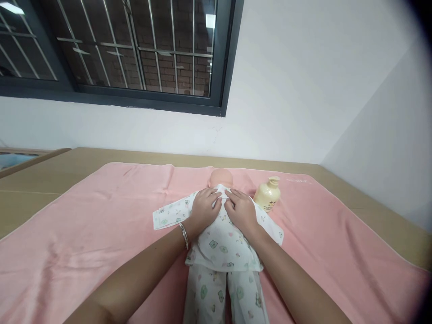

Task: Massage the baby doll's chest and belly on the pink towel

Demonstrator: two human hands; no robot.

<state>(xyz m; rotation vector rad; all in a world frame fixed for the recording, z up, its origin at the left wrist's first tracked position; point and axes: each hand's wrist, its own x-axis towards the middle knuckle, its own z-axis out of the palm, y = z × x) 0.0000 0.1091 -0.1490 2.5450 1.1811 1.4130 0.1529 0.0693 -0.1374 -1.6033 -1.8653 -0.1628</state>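
- One left hand [205,210] and one right hand [242,210], so two
- Just the one doll [221,177] here, from where I stand
- One white patterned top [221,245], with two sleeves [173,211]
- One pair of patterned trousers [205,299], two legs showing
- At least one metal bracelet [184,236]
- A single pump bottle [267,195]
- One pink cloth [101,220]
- One dark-framed window [221,67]

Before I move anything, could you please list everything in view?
doll: one, pinkish, only head showing
shirt: one, printed white, centre
trousers: one pair, printed white, below shirt
bottle: one, pale yellow, right of doll
blanket: one, pink, beneath doll
table: one, tan, under blanket
blue item: one, pale, far left
room walls: two, white, behind and right
window: one, dark-framed, upper left
bars: several, silvery, behind window
brick wall: one, brown, beyond bars
bracelet: one, silvery, around left wrist
left hand: one, on shirt
right hand: one, on shirt
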